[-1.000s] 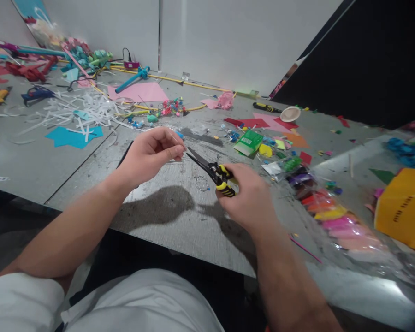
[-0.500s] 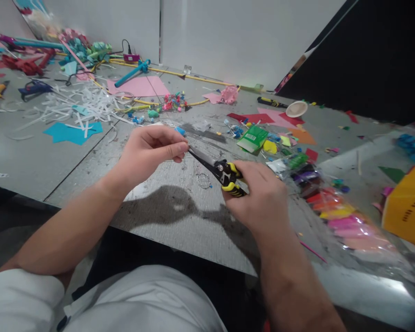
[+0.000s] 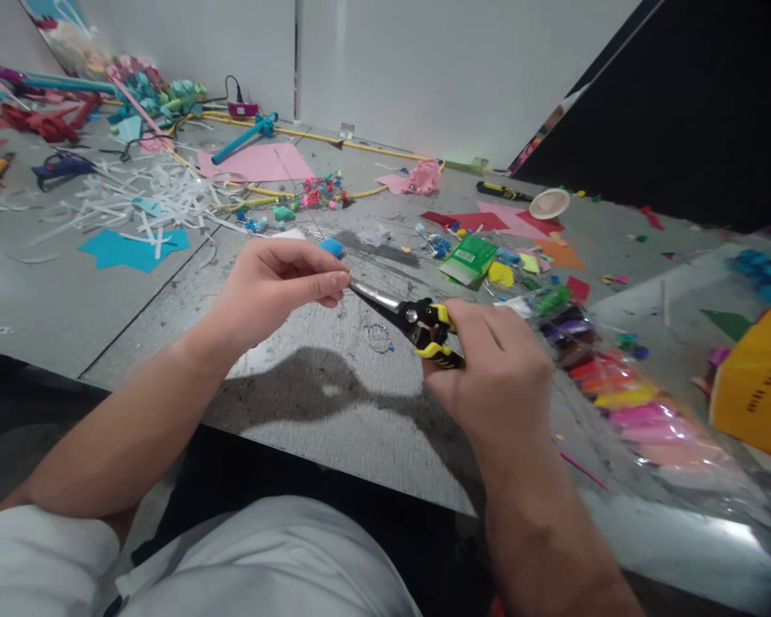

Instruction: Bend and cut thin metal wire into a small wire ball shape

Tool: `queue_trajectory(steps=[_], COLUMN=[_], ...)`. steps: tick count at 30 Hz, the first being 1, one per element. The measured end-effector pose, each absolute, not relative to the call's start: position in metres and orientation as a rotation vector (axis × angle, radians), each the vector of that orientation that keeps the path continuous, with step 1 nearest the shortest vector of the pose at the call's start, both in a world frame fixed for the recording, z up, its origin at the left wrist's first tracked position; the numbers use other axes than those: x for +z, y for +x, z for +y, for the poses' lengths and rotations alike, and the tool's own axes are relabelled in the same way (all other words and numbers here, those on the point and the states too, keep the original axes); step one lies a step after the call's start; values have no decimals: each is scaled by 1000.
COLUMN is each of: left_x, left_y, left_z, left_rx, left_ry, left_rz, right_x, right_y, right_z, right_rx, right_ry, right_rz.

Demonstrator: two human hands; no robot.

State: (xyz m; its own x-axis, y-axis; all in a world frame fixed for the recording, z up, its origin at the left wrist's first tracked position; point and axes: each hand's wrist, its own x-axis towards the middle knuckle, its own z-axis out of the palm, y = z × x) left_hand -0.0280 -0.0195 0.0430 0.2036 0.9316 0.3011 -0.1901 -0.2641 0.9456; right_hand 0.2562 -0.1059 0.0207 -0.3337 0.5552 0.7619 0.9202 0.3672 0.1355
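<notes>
My left hand [image 3: 286, 278] is closed in a pinch, thumb against forefinger. A thin wire [image 3: 301, 195] appears to run up and away from behind these fingers; the pinched end is hidden. In my right hand [image 3: 494, 364] are long-nose pliers [image 3: 411, 317] with black and yellow handles. Their jaw tips meet the fingertips of my left hand. The jaws look nearly closed, and what lies between them is too small to make out. Below the pliers, a small round wire piece [image 3: 379, 338] with a blue bit lies on the table. A blue lump [image 3: 331, 247] shows just behind my left fingers.
White paper strips [image 3: 160, 193] and blue paper [image 3: 134, 248] lie to the left. Straight wires [image 3: 385, 248] lie beyond my hands. A green packet [image 3: 469, 259], coloured clay packs [image 3: 642, 403] and a yellow packet [image 3: 758, 386] are on the right. The table's front edge [image 3: 334, 467] runs close to my body.
My right hand has shifted slightly right and the plier handles have spread a little. The left hand stays almost in place at the plier tips.
</notes>
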Motion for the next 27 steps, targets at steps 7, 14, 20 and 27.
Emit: queue_trajectory(steps=[7, 14, 20, 27], left_x=[45, 47, 40, 25], left_y=[-29, -27, -24, -16], left_z=[-21, -23, -20, -27], left_rx=[1266, 1268, 1317, 1377], left_ry=[1366, 1323, 1301, 1310], left_rz=[732, 661, 674, 683], right_x=[21, 14, 7, 2], right_y=[253, 251, 239, 224], right_z=[-107, -106, -105, -106], right_rx=[-725, -494, -83, -189], right_ry=[-1249, -1209, -1329, -1368], right_rz=[-2003, -1965, -1921, -1842])
